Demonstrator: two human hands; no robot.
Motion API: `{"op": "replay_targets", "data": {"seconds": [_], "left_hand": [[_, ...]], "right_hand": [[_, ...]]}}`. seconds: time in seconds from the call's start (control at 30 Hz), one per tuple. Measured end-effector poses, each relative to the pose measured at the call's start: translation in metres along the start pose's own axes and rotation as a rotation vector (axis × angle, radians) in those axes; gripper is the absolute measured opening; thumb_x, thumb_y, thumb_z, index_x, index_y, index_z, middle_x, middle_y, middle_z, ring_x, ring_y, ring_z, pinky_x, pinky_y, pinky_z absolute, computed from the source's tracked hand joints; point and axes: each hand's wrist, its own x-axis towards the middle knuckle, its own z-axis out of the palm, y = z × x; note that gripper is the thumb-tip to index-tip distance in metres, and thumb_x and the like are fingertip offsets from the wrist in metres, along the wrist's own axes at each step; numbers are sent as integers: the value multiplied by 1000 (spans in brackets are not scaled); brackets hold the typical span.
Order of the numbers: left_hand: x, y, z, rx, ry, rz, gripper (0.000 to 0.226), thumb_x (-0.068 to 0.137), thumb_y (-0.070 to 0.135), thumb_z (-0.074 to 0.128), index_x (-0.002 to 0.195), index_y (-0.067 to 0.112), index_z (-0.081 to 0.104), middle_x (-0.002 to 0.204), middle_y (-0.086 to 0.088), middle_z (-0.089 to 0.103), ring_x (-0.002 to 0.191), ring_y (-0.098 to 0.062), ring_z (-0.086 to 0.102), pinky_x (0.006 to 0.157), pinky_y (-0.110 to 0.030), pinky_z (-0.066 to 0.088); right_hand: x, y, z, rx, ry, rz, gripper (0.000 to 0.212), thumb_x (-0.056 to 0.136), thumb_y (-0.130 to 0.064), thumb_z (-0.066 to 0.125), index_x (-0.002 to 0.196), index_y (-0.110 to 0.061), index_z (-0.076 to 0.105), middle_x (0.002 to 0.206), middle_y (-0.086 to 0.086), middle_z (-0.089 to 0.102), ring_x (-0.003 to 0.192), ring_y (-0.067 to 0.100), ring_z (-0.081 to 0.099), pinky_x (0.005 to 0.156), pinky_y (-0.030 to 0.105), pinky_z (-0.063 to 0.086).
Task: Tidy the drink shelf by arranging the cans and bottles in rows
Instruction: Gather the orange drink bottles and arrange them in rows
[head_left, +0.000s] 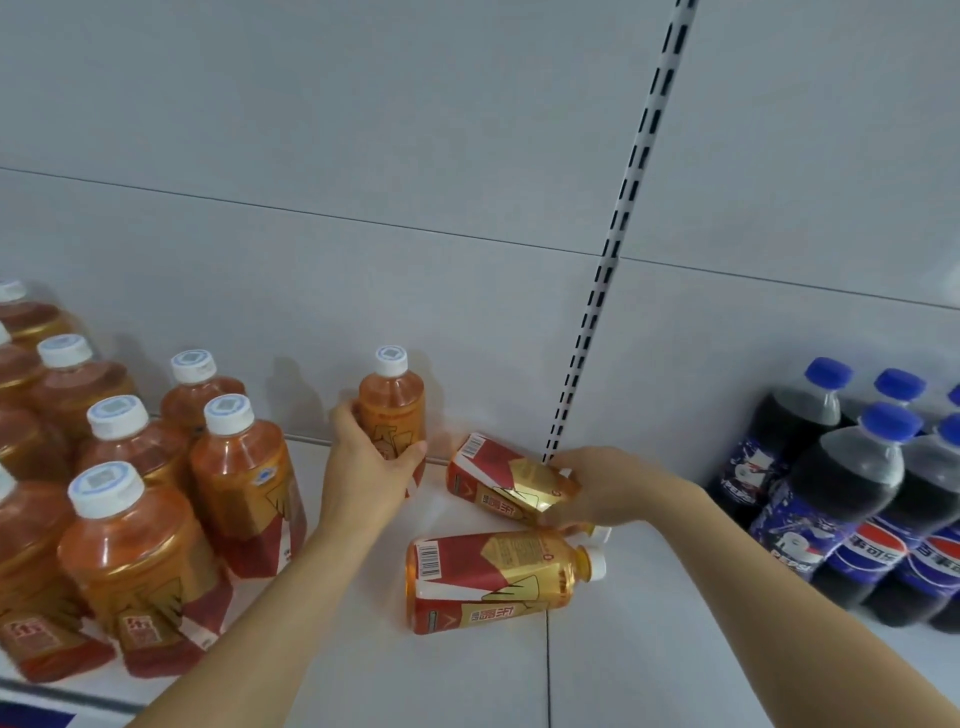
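My left hand grips an upright orange tea bottle with a white cap, near the back of the white shelf. My right hand holds the neck end of a second tea bottle that lies on its side, base pointing left and back. A third tea bottle lies on its side just in front, cap to the right, touched by neither hand.
Several upright tea bottles stand in rows at the left. Dark cola bottles with blue caps stand at the right. A slotted upright rail runs up the grey back wall. The shelf's front edge shows at lower left.
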Motion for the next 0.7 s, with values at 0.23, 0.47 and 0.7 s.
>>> {"op": "replay_targets", "data": {"seconds": [0.23, 0.47, 0.7], "left_hand": [[-36, 20, -10, 238, 166, 329, 95, 85, 38, 85, 158, 14, 29, 151, -13, 47, 139, -33, 46, 111, -52, 47], [-39, 39, -22, 358, 190, 525, 79, 89, 33, 80, 153, 13, 38, 146, -14, 51, 136, -34, 49, 109, -50, 50], [-58, 36, -25, 323, -212, 619, 43, 98, 57, 55, 130, 30, 62, 124, 18, 62, 116, -4, 58, 96, -31, 54]], "right_hand": [[-14, -4, -24, -6, 233, -89, 74, 73, -72, 79, 138, -42, 60, 112, -19, 65, 100, 12, 61, 82, 30, 49], [-9, -53, -70, -107, 386, -285, 77, 76, -70, 80, 141, -38, 54, 119, -11, 65, 105, 13, 53, 89, 34, 48], [13, -68, -58, 39, 487, -276, 85, 77, -71, 79, 150, -42, 47, 125, -6, 61, 117, 19, 58, 94, 40, 53]]}}
